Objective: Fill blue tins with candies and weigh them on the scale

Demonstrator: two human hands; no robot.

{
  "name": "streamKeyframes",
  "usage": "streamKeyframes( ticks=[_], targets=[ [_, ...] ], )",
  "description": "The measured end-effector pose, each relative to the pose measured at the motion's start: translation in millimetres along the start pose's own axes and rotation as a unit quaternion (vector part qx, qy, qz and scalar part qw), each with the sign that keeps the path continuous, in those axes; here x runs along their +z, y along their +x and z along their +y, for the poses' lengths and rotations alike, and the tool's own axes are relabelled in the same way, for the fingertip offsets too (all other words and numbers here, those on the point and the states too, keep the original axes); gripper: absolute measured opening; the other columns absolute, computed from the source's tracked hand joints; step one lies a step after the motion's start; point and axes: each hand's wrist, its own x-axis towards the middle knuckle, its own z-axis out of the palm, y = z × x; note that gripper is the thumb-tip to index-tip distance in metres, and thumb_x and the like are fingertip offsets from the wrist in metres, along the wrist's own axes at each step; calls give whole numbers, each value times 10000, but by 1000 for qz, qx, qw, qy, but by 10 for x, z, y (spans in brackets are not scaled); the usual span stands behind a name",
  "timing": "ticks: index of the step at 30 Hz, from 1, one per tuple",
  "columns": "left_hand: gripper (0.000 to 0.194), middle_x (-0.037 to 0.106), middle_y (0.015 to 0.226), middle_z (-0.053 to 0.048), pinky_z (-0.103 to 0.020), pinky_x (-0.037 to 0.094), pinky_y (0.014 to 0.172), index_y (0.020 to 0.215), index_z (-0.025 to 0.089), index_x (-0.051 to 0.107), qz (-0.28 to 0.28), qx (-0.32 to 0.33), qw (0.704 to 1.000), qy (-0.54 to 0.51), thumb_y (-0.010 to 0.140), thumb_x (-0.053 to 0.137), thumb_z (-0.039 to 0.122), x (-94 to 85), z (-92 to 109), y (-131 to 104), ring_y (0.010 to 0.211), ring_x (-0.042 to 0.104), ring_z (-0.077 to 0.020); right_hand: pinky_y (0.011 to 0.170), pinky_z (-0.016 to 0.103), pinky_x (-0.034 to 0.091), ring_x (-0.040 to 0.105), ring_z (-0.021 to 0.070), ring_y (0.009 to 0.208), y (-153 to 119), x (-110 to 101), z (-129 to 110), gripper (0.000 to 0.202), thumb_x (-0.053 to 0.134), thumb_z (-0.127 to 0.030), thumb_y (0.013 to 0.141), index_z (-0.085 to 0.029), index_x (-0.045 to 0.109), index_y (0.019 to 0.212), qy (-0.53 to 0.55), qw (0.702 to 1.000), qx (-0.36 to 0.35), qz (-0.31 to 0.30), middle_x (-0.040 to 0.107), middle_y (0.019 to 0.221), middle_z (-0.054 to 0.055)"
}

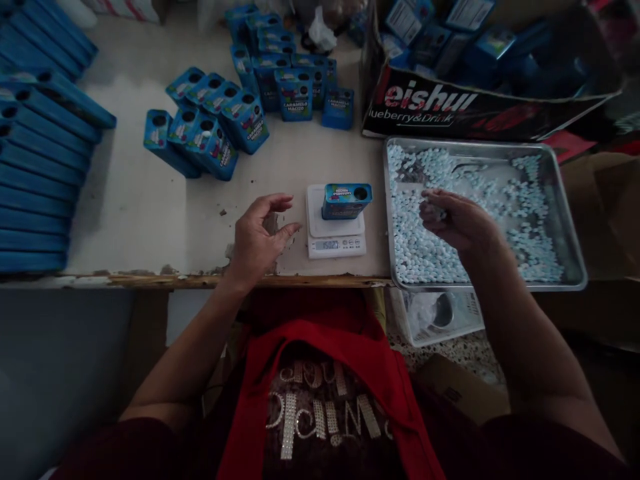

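Note:
A blue candy box (345, 202) stands on a small white digital scale (336, 247), whose display is lit. Left of the scale, my left hand (259, 240) hovers over the table edge, fingers and thumb apart with nothing between them. My right hand (457, 220) is above a metal tray (575, 253) of small pale blue and white candies (425, 257). Its fingers are curled together around a few of these candies, partly visible at the fingertips.
Blue boxes (295, 95) stand in groups at the back of the table (135, 207). Flat blue boxes (40, 180) are stacked at the left. Behind the tray is a black carton (425, 107) full of blue boxes. A white basket (425, 327) sits below the table edge.

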Motion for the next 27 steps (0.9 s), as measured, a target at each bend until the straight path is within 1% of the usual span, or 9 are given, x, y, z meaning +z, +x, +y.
streamKeyframes(
  ticks=[2,4,7,9,12,16,21,24,27],
  targets=[
    [481,828,1325,-86,-458,665,1164,1362,238,768,-6,-14,1000,5,903,913,225,35,4,-2,1237,812,-276,454,172,358,473,64,573,-50,206,-101,314,1022,-302,784,-190,767,927,-19,999,-30,-34,613,734,-17],
    [470,821,1350,-93,-474,650,1184,1367,241,765,-7,-26,1000,10,923,911,293,47,-12,-6,1263,803,-287,466,191,366,490,80,595,-75,456,-222,348,1032,-397,820,-198,792,973,-49,993,-71,-74,621,742,-11],
    [487,819,1360,-95,-490,642,1189,1370,247,769,3,-37,999,7,933,914,405,6,-77,-21,1275,797,-298,469,211,334,472,91,590,-48,792,-381,373,1013,-492,884,-214,779,968,-107,979,-115,-132,616,719,-12],
    [494,821,1349,-95,-503,635,1196,1362,256,778,18,-48,999,4,919,922,420,-57,-141,-42,1267,797,-301,473,217,304,448,88,580,-1,936,-441,359,984,-497,933,-211,771,967,-146,967,-135,-158,604,700,-16],
    [502,821,1322,-95,-527,624,1208,1352,267,790,36,-79,996,-3,889,933,396,-172,-235,-81,1263,794,-307,481,228,266,411,84,565,63,1031,-455,291,940,-451,990,-198,801,1022,-194,953,-137,-187,575,663,-29],
    [534,814,1336,-100,-540,619,1210,1366,267,791,33,-117,992,-13,864,930,383,-273,-305,-105,1301,781,-317,486,248,244,376,82,550,70,1055,-424,270,918,-371,998,-168,841,1159,-207,953,-106,-196,541,637,-46],
    [542,793,1372,-105,-544,613,1238,1387,268,764,19,-111,993,-23,872,919,337,-247,-336,-66,1324,769,-313,476,229,259,422,82,570,13,1020,-497,368,952,-348,937,-153,842,1229,-137,971,-47,-188,551,673,-41],
    [525,791,1362,-102,-556,613,1247,1382,272,764,14,-96,995,-21,878,911,293,-224,-342,-37,1307,775,-313,460,194,269,388,61,558,67,783,-547,259,963,-328,927,-220,825,1117,-58,988,-36,-140,529,698,-49],
    [515,797,1369,-105,-551,631,1223,1380,268,774,14,-83,996,-13,885,915,289,-235,-345,-20,1297,782,-313,459,185,330,405,61,559,201,355,-462,185,931,-290,967,-267,748,972,8,999,-41,-33,553,713,-44]
  ],
)
